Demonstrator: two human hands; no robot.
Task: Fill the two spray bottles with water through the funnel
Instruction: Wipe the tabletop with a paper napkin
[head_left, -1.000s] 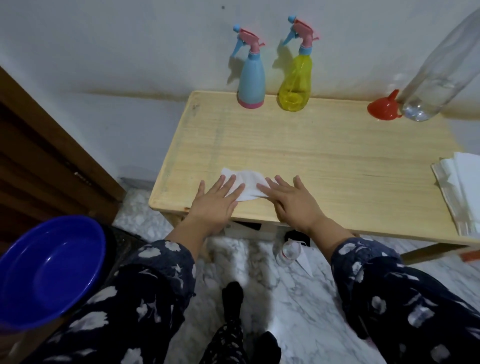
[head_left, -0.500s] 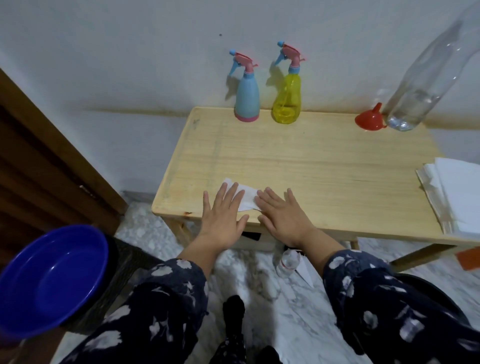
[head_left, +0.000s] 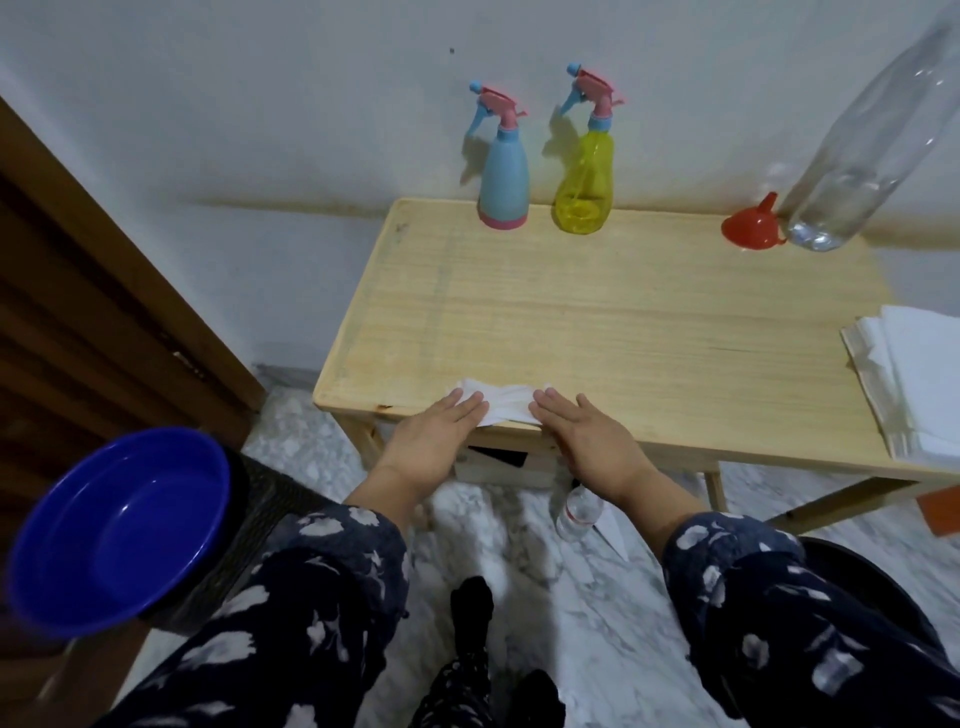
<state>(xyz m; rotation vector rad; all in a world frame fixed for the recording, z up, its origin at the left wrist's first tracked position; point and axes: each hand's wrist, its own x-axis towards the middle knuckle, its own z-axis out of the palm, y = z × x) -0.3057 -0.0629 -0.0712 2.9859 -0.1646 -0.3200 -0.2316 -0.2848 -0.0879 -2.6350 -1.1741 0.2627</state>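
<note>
A blue spray bottle (head_left: 503, 179) and a yellow spray bottle (head_left: 584, 182) stand side by side at the back of the wooden table (head_left: 623, 322), both with pink trigger heads on. A red funnel (head_left: 751, 226) lies at the back right beside a large clear bottle (head_left: 862, 140) with a little water in its base. My left hand (head_left: 434, 439) and my right hand (head_left: 587, 439) rest flat, fingers straight, on a white tissue (head_left: 501, 400) at the table's front edge.
A stack of white tissues (head_left: 914, 384) lies at the table's right edge. A blue basin (head_left: 117, 530) sits on a dark stand at the lower left. A small plastic bottle (head_left: 576, 514) lies on the marble floor under the table. A brown door frame is on the left.
Both hands have slid back toward the table's front edge, dragging the tissue with them. The view has pulled away from the table.
</note>
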